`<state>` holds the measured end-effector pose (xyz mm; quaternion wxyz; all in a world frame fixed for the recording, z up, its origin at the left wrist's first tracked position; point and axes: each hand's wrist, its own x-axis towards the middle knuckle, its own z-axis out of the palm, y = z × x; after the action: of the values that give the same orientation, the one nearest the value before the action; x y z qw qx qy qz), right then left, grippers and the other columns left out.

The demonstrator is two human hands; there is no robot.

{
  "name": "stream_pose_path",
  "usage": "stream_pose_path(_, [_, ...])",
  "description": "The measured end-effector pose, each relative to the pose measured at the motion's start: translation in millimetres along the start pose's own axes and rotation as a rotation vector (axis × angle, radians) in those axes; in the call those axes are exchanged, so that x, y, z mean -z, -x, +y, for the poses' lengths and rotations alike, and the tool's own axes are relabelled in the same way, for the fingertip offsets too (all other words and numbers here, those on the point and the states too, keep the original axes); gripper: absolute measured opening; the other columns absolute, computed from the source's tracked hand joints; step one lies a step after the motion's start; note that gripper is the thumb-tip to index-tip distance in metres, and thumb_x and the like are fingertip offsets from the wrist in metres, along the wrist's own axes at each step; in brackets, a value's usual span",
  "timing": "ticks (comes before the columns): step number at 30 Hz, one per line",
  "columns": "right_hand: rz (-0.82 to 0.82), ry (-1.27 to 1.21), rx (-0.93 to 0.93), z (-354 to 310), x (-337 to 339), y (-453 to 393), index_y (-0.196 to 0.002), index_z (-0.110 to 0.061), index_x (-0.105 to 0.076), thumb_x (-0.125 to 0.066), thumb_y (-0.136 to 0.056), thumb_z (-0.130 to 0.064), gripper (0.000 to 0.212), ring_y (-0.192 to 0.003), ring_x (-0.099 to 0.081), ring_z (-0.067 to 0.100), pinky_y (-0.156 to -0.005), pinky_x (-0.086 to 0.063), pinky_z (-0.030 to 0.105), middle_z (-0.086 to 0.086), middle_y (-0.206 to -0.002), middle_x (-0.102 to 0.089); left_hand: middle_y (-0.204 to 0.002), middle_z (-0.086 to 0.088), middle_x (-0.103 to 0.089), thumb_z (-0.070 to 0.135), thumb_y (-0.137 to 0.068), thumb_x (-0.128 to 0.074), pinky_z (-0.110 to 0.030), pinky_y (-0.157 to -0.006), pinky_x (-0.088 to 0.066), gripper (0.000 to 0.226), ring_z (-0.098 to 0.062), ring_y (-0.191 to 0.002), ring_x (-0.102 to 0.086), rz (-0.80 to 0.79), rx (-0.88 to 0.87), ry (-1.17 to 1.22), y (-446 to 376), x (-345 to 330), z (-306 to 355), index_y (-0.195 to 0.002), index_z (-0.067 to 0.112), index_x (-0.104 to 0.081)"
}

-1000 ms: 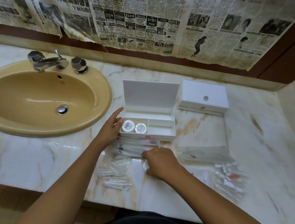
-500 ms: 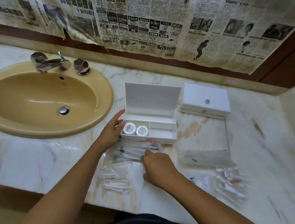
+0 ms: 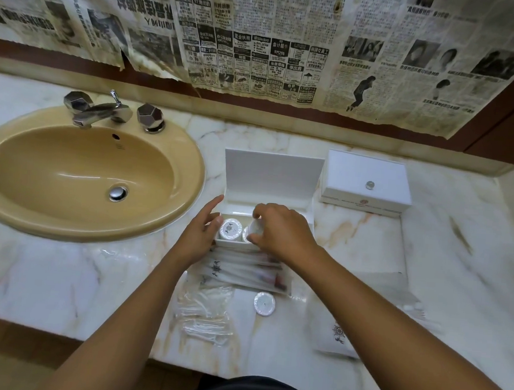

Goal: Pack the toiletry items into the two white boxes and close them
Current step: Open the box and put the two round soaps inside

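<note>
Marble counter (image 3: 59, 271) with sink (image 3: 91, 169) set in. On it: open box (image 3: 270, 180), shut box (image 3: 365, 185). Nearer: sachets (image 3: 243, 270), swab packets (image 3: 204, 317), round soap (image 3: 264, 303).

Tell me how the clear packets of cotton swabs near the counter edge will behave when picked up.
The clear packets of cotton swabs look like thin, wrinkled film, so they will probably flop and crinkle. They appear light for their size. The glossy film may slip on the polished marble counter, and the loose pile may slide apart if pushed.
</note>
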<state>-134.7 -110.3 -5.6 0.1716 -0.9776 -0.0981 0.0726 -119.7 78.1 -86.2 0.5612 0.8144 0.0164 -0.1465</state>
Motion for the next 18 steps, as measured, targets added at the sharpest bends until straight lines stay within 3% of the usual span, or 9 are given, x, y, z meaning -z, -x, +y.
stream_pose_path(4, [-0.041, 0.035, 0.007, 1, -4, -9, -0.105, -0.018, -0.056, -0.069, -0.080, -0.037, 0.034, -0.091, -0.059, 0.027, -0.068, -0.038, 0.030, 0.002, -0.101, -0.064, -0.119, 0.001, -0.058, 0.031, -0.104, -0.042, -0.024, -0.073, -0.049, 0.044, -0.003, -0.088, -0.057, -0.011, 0.028, 0.038, 1, 0, 3, -0.145, 0.045, -0.035])
stream_pose_path(13, [-0.037, 0.046, 0.008, 5, -15, -8, -0.097, -0.015, -0.065, -0.064, -0.084, -0.030, 0.020, -0.089, -0.061, 0.027, -0.074, -0.047, 0.033, 0.004, -0.097, -0.065, -0.122, -0.007, -0.058, 0.032, -0.104, -0.043, -0.022, -0.068, -0.048, 0.044, -0.013, -0.087, -0.054, -0.011, 0.024, 0.050, 1, 0, 0, -0.144, 0.046, -0.036])
stream_pose_path(18, [-0.079, 0.003, 0.030, 3, -17, 0, -0.101, -0.019, -0.061, -0.059, -0.086, -0.053, 0.037, -0.094, -0.059, 0.021, -0.074, -0.043, 0.032, -0.002, -0.103, -0.064, -0.115, -0.005, -0.059, 0.030, -0.104, -0.043, -0.024, -0.067, -0.047, 0.044, -0.013, -0.078, -0.050, -0.010, 0.020, 0.041, 0, 0, 0, -0.145, 0.044, -0.036])
